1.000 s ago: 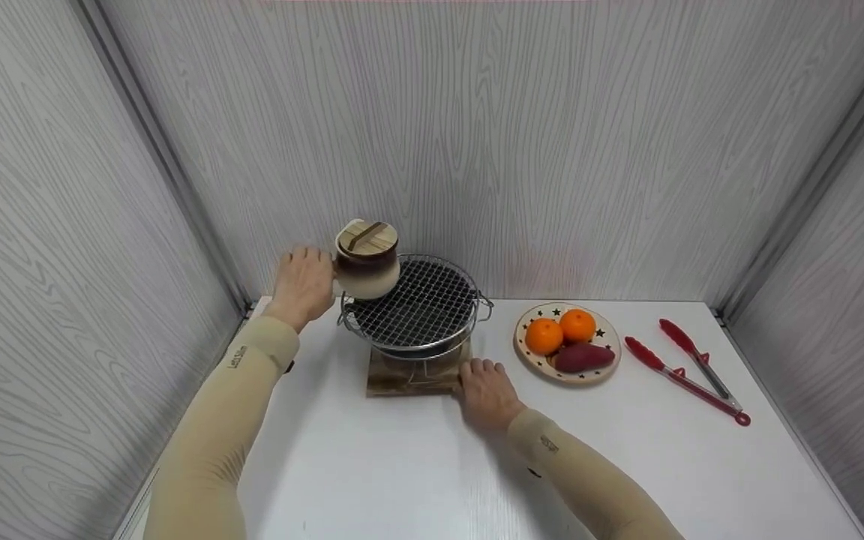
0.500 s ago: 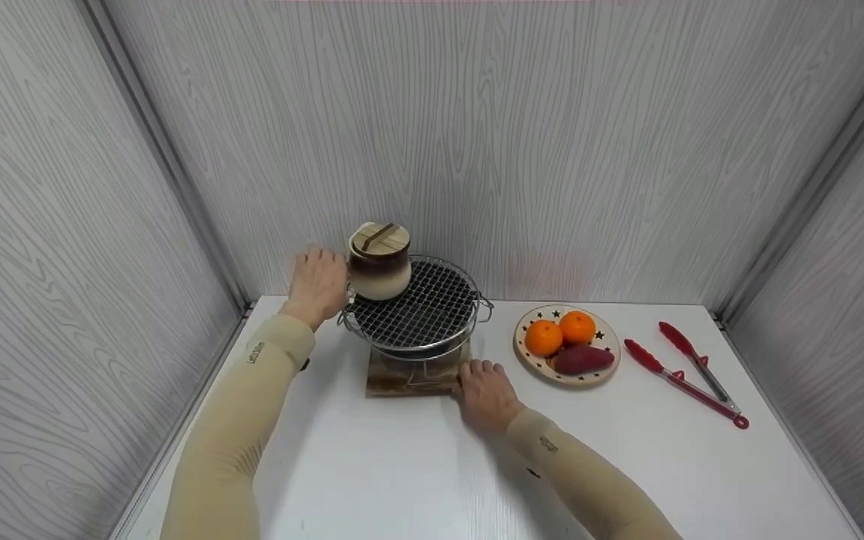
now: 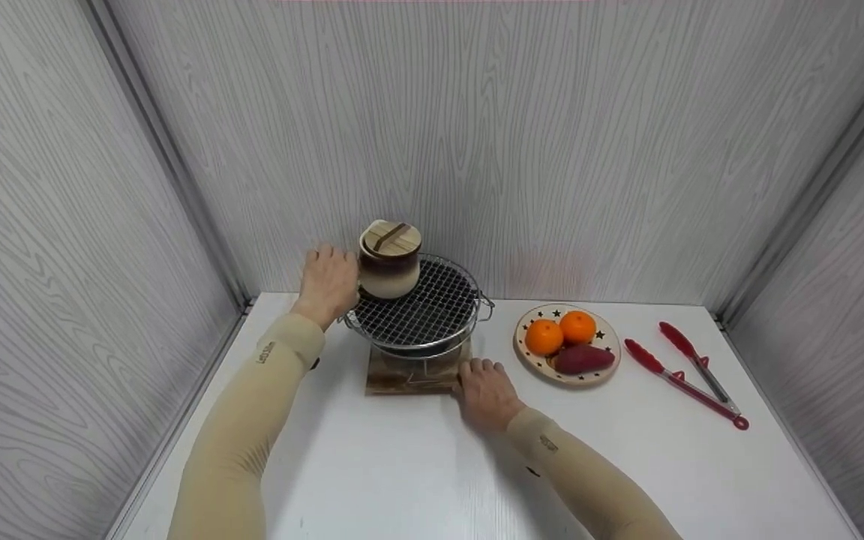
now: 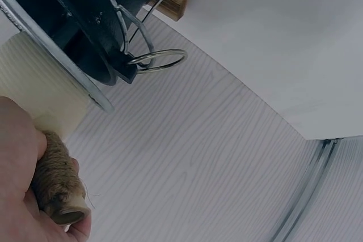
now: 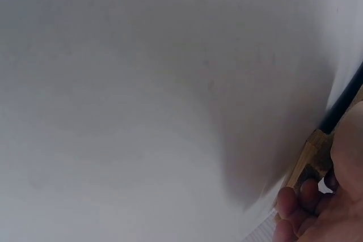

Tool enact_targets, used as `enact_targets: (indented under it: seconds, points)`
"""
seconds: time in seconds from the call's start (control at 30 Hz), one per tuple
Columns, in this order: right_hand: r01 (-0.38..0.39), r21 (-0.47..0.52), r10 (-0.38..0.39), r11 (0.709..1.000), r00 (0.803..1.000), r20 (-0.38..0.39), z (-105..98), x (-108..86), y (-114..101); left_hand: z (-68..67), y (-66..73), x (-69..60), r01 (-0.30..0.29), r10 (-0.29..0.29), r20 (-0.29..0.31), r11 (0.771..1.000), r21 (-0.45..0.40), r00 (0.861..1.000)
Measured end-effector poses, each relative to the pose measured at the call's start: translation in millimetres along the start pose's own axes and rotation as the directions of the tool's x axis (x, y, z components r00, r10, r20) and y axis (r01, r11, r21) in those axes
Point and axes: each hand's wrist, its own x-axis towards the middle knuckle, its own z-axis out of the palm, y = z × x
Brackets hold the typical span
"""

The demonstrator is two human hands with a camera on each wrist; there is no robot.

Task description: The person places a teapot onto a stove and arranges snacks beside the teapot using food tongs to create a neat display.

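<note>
My left hand grips the twine-wrapped side handle of a teapot. The teapot is brown above and cream below, with a wooden lid. It is over the left part of a round wire grate on a tabletop grill; whether its bottom touches the mesh, I cannot tell. Beneath the grill lies a wooden base. At the base's front right corner is my right hand, its fingers curled against the wood in the right wrist view.
To the right, a star-patterned plate bears two oranges and a sweet potato. Red-tipped tongs lie spread farther right. Grey wood-grain panels enclose the white table at the back and sides.
My left hand has carried the teapot to the right, farther over the grate. My right hand has stayed at the corner of the wooden base.
</note>
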Motion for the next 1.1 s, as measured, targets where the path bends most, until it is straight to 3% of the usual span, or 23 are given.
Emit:
enact_targets:
  seconds: [0.23, 0.73, 1.1]
  points:
    - [0.003, -0.001, -0.003, 1.000, 1.000, -0.015, -2, -1.5, 0, -1.5, 2.5, -3.0, 0.000, 0.000, 0.016, 1.000, 0.007, 1.000]
    - [-0.008, -0.004, 0.008, 1.000, 1.000, 0.014, 0, 1.7, 1, 2.7, -3.9, -13.6, -0.028, 0.027, -0.084, 1.000, -0.013, 0.996]
    - [-0.007, 0.045, 0.006, 0.999, 1.000, 0.017, -9, -3.4, 1, 1.7, -15.7, -26.1, 0.004, -0.015, -0.136, 0.997, -0.081, 0.991]
